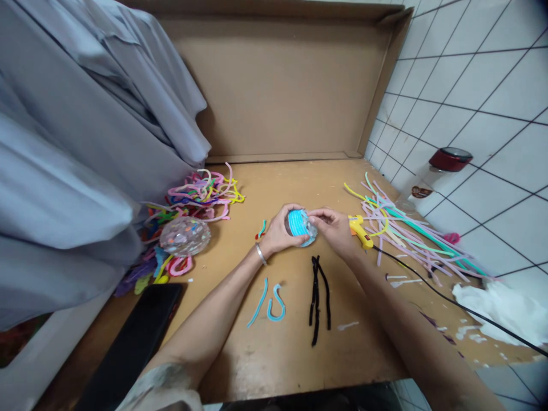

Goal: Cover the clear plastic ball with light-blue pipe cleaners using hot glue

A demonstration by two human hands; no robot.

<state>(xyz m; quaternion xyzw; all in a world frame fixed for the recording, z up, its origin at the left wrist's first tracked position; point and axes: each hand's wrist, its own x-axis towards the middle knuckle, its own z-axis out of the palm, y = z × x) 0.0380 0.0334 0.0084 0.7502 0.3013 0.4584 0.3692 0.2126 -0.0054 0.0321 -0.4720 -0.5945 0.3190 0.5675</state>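
Note:
My left hand point(279, 233) is wrapped round a small rounded piece point(296, 223) banded with bright blue pipe cleaner, its right end clear and glittery. Thumb and fingertips of my right hand point(336, 228) are pinched together at that clear end; what they grip, if anything, is too small to make out. Below the hands lie a straight blue pipe cleaner piece point(258, 302) and a curved blue piece point(277, 303). Several black pipe cleaner pieces point(315, 299) rest to their right. A short blue-and-red piece point(261, 229) is beside my left hand.
A yellow glue gun point(360, 231) lies right of my right hand, its black cord point(445, 295) running right. Loose pipe cleaners point(411, 228), a red-lidded jar point(449, 160) and white tissue point(505, 308) are beyond. Leftward are a colourful pile point(201, 197), a clear ball point(185, 236) and a phone point(137, 337).

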